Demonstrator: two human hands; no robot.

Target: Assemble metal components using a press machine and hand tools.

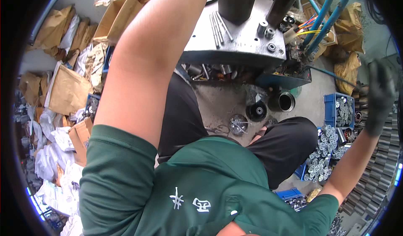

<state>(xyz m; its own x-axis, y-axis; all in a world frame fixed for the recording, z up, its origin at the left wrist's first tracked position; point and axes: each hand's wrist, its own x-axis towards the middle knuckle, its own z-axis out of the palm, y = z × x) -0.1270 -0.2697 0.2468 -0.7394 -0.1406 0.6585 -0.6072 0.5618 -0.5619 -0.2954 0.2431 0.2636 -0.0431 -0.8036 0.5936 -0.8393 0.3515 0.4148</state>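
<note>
My bare left forearm reaches up and out past the top edge, so my left hand is out of sight. Off to the right, my right hand (380,95) wears a dark glove and is raised near the stacked metal tubes (378,164). Its fingers are smeared by motion, and whether they hold anything is unclear. In front of me, a steel machine table (247,40) carries several thin rods (220,28) and small metal rings (271,47). A thick dark column (236,2) stands over the table.
Blue crates (331,110) and piles of slotted metal discs (321,152) lie at my right. Blue hoses (327,17) hang beside the machine. Cardboard and paper packaging (69,89) is heaped on the left. Between my legs, a metal cylinder (286,102) rests on the floor.
</note>
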